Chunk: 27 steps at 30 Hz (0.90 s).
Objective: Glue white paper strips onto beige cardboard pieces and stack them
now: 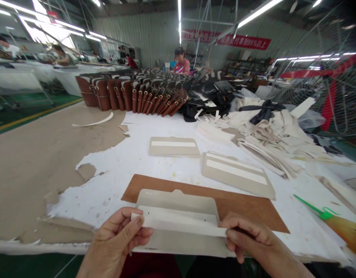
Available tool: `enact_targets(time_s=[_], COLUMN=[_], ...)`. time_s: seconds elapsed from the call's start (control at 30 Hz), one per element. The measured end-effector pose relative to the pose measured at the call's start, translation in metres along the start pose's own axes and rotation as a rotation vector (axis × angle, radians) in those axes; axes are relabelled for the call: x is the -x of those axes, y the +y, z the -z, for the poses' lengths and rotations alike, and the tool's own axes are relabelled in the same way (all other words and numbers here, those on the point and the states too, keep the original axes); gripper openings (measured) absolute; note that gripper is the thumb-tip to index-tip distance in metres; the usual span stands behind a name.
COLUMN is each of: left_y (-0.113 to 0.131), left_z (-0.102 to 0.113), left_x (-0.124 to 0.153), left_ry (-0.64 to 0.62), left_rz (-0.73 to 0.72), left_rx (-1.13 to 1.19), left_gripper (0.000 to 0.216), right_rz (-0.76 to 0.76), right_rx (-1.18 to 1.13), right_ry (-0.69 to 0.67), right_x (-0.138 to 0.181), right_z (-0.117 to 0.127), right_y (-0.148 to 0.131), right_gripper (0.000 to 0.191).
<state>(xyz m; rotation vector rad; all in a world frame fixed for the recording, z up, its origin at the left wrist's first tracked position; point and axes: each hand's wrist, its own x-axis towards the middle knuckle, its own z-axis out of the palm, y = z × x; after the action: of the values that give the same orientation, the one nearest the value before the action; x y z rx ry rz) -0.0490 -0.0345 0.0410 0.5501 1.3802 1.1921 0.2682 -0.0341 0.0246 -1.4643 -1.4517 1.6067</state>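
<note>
A beige card panel (178, 202) lies on a brown board (247, 206) at the near edge of the table. A white strip (180, 224) stretches across the panel. My left hand (120, 239) pinches the strip's left end between thumb and fingers. My right hand (250, 237) pinches its right end, fingers curled over the panel's corner.
Two stacks of beige panels with white strips (174, 146) (237, 173) lie further back. Brown bags (131, 94) stand in a row behind, black bags (212, 96) beside them. Loose cream pieces (270, 135) pile at right. A green-handled tool (325, 212) lies near right. A person (181, 61) works at the far end.
</note>
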Motion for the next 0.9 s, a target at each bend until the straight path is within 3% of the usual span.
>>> enact_targets(time_s=[0.17, 0.27, 0.47, 0.63, 0.77, 0.9], left_y=[0.004, 0.003, 0.01, 0.014, 0.012, 0.01], left_z=[-0.007, -0.005, 0.004, 0.007, 0.007, 0.006], left_x=[-0.012, -0.022, -0.04, -0.05, -0.055, -0.057], left_ry=[0.01, 0.008, -0.025, 0.002, 0.013, 0.043], left_rz=[-0.006, -0.037, -0.166, -0.424, -0.454, -0.447], left_rx=[-0.016, -0.139, -0.564, -0.963, -1.13, -1.183], left_gripper=[0.048, 0.045, 0.033, 0.029, 0.026, 0.023], right_rz=[-0.016, -0.005, 0.027, -0.005, 0.021, 0.105], right_rx=[0.002, 0.09, 0.259, 0.386, 0.392, 0.401], right_ry=[0.328, 0.441, 0.484, 0.455, 0.505, 0.615], right_x=[-0.014, -0.024, -0.039, -0.048, -0.054, -0.052], right_z=[0.003, 0.002, 0.013, 0.024, 0.021, 0.007], right_y=[0.006, 0.012, 0.026, 0.043, 0.05, 0.04], right_gripper=[0.037, 0.034, 0.041, 0.045, 0.043, 0.034])
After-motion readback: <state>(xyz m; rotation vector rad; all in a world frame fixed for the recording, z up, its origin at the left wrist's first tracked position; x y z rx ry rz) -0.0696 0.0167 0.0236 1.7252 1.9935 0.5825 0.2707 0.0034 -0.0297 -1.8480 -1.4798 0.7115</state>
